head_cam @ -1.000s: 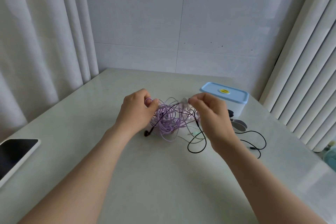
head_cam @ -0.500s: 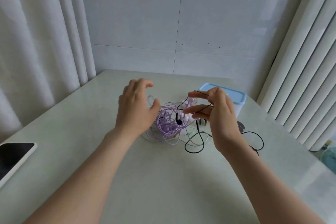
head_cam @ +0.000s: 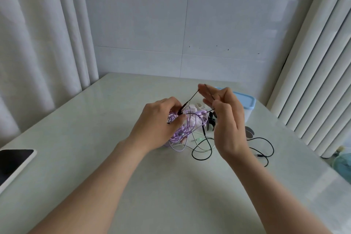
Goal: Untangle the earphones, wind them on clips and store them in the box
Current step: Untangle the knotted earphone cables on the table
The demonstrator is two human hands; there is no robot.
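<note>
Just behind the right hand (head_cam: 228, 131) holding earphones (head_cam: 180, 132), the box (head_cam: 247, 103) sits closed.

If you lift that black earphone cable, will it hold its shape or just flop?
Probably floppy: the black cable lies in loose loops on the table, straight only where the left hand and right hand stretch it. Likely very light, being thin. It may drag the purple tangle along, since they look interlaced.

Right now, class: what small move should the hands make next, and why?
Probably the right hand should draw the black cord up and away while the left hand keeps the purple tangle down. The cord runs taut between both hands, but further along it loops through the tangle on the table, so it is not yet free.
</note>
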